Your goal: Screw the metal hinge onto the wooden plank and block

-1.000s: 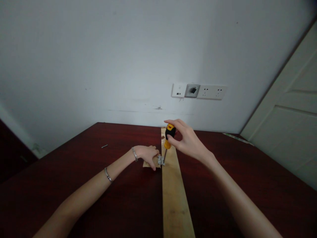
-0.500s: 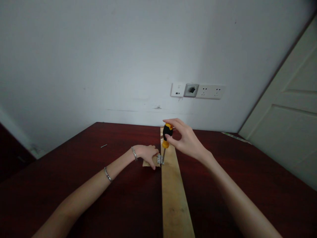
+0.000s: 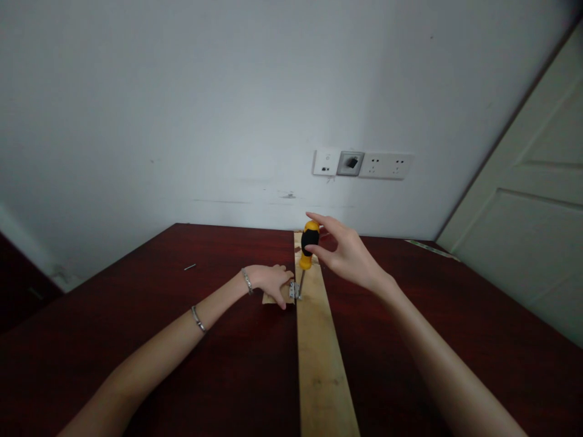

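My right hand [image 3: 339, 249] holds a yellow-and-black screwdriver [image 3: 310, 243] by its handle, between the thumb and the fingers. Its shaft slants down to a small metal hinge [image 3: 295, 291] lying across a long wooden plank [image 3: 321, 346] and a short wooden board [image 3: 268, 298]. The tip is at the hinge's right leaf, on the plank; whether a screw sits under it is too small to tell. Over the short board lies my left hand [image 3: 271, 282], thumb at the near side and fingers at the far side, gripping it beside the hinge.
A thin metal piece [image 3: 190, 266] lies on the dark red table [image 3: 182, 364], left of my left hand. The plank runs from the near edge towards the wall [image 3: 228, 109], where sockets [image 3: 385, 166] are mounted. A door [image 3: 537, 200] stands to the right.
My right hand has shifted a little on the screwdriver, its fingers looser and slightly higher, and the handle stands a bit differently. My left hand stays on the short board.
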Demonstrator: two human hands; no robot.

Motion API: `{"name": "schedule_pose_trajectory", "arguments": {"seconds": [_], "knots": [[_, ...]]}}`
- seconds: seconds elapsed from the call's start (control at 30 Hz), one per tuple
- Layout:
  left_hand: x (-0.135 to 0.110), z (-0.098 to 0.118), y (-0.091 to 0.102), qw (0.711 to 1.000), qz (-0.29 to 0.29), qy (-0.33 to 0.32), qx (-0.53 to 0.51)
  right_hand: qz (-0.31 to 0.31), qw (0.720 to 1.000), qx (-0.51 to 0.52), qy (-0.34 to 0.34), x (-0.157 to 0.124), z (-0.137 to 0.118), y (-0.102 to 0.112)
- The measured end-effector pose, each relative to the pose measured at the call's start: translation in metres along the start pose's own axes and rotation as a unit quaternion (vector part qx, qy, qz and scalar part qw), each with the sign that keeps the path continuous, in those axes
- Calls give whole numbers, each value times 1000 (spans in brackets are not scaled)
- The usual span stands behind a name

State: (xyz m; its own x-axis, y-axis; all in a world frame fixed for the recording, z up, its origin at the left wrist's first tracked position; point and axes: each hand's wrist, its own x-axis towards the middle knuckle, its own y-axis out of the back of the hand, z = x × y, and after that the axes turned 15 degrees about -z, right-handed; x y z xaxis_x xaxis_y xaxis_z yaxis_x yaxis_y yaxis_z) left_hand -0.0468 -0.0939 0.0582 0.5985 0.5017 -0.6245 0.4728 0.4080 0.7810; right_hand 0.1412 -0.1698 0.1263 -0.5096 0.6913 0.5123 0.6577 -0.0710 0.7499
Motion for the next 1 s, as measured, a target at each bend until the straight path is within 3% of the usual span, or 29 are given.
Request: {"name": "schedule_pose_trajectory", "arguments": {"seconds": [0.47, 0.6, 0.87, 1.0], "knots": [[2, -1, -1, 1000, 0, -6, -7, -39, 998, 25, 50, -3, -4, 6], [2, -1, 0, 1000, -13, -8, -9, -9, 999, 32, 40, -4, -5, 3], [0, -1, 0, 1000, -14, -3, -8, -16, 999, -18, 47, -2, -7, 2], [2, -2, -1, 1000, -9, -6, -8, -22, 1000, -22, 6, -1, -3, -1]]}}
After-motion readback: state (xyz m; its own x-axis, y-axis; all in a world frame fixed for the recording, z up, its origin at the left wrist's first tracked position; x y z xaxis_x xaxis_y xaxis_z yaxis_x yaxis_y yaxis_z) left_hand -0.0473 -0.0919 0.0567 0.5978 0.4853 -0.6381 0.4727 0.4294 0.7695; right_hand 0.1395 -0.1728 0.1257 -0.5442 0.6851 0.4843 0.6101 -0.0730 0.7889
